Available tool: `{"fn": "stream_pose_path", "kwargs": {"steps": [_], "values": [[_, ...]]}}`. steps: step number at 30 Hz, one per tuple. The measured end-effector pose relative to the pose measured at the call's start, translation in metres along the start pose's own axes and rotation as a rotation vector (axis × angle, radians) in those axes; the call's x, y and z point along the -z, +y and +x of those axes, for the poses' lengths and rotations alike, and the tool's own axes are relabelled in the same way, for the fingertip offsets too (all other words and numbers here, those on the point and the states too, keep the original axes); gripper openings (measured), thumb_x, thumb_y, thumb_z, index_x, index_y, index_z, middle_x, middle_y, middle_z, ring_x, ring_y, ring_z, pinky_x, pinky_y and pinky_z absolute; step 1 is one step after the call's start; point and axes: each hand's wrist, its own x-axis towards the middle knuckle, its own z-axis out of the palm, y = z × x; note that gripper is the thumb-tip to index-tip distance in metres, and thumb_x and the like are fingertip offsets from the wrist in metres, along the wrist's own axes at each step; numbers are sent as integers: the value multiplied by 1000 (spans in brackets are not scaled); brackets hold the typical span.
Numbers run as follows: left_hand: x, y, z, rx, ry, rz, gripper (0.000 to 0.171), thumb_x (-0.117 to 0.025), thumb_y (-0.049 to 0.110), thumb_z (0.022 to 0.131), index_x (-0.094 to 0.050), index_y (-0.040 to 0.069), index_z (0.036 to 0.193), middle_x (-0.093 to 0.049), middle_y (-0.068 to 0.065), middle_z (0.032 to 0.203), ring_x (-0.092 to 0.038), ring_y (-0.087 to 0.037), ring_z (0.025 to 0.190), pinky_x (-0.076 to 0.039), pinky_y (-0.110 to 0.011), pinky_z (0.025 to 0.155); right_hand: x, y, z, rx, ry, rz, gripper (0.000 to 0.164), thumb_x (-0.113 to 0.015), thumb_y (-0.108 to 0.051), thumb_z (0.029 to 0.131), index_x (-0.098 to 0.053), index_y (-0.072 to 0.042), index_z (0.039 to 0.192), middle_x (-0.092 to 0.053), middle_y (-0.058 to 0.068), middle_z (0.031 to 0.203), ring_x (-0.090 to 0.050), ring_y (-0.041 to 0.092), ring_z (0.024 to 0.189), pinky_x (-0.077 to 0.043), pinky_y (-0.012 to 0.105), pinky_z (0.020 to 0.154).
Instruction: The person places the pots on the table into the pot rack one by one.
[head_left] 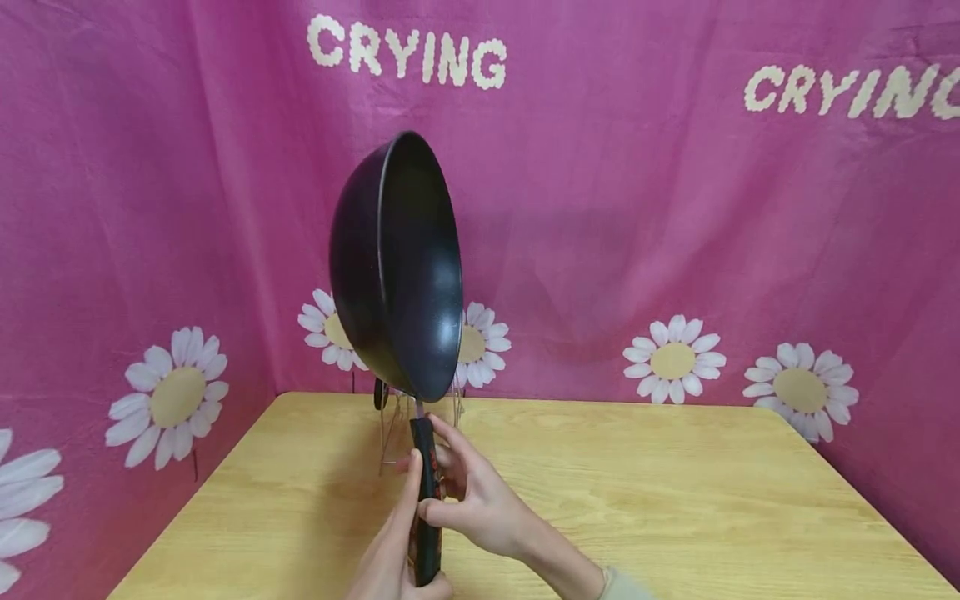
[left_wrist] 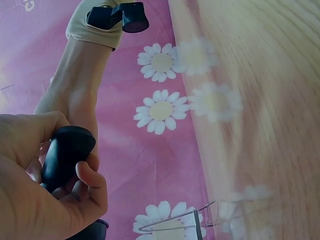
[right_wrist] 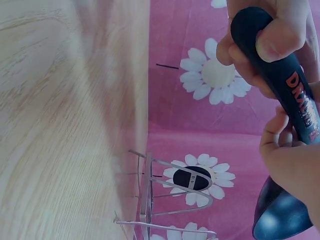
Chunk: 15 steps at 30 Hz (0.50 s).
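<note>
A deep black wok (head_left: 397, 275) is held up on its edge above the table, its bowl at the top and its hollow facing right in the head view. My left hand (head_left: 393, 533) grips the lower part of the black handle (head_left: 428, 550). In the left wrist view the rounded handle end (left_wrist: 69, 155) pokes out between that hand's thumb and fingers. Higher up, close under the bowl, my right hand (head_left: 480, 496) holds the same handle with thumb and fingers around it. Red lettering (right_wrist: 302, 100) runs along the handle in the right wrist view.
A thin wire rack (head_left: 386, 442) stands on the wooden table (head_left: 637, 492) behind the wok, partly covered by it. The rack carries a black oval piece (right_wrist: 192, 178). A pink cloth (head_left: 570, 208) with daisies and lettering hangs behind and at both sides.
</note>
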Motion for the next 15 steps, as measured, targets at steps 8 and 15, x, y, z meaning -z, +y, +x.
{"fn": "stream_pose_path", "kwargs": {"steps": [8, 15], "values": [[-3, -3, -6, -30, 41, 57, 126, -81, 3, 59, -12, 24, 161, -48, -25, 144, -54, -11, 115, -48, -19, 83, -5, 0, -4, 37, -35, 33, 85, -57, 5, 85, -17, -12, 158, -58, 32, 131, -61, 7, 94, -49, 23, 86], [0, 15, -7, 67, 60, 168, 123, -79, 3, 60, -14, 31, 160, -47, -12, 149, -58, -21, 110, -48, -24, 77, -5, -1, -3, 26, -39, 48, 83, -58, 0, 88, -18, -23, 158, -60, 26, 132, -63, 10, 105, -51, 26, 90]]}}
